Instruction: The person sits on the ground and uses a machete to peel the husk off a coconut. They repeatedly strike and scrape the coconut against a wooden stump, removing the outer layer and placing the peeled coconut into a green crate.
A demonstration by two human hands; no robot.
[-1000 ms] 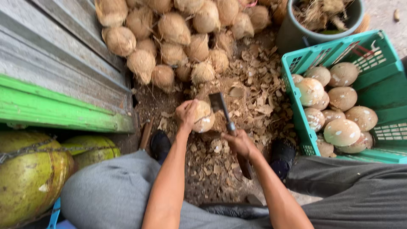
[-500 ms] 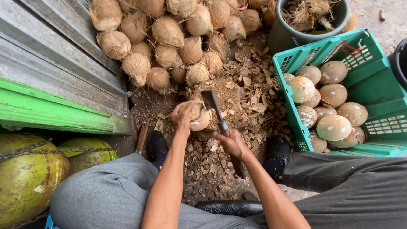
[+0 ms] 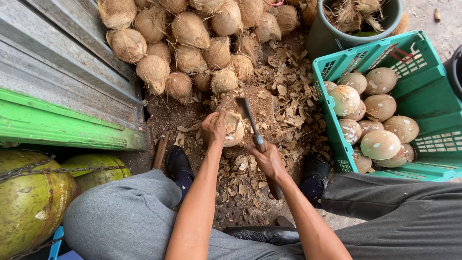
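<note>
While left hand [image 3: 213, 129] clamps the half-peeled coconut [image 3: 232, 129] on the chopping block [image 3: 262, 103], right hand [image 3: 269, 161] grips the cleaver [image 3: 251, 120], blade at shell. Mid-peel; next chop needs fingers clear.

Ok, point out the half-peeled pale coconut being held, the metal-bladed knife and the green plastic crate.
half-peeled pale coconut [image 3: 235, 130], head view, its bare rounded side.
metal-bladed knife [image 3: 247, 111], head view, mid-blade.
green plastic crate [image 3: 435, 91], head view, inner right wall.
</note>
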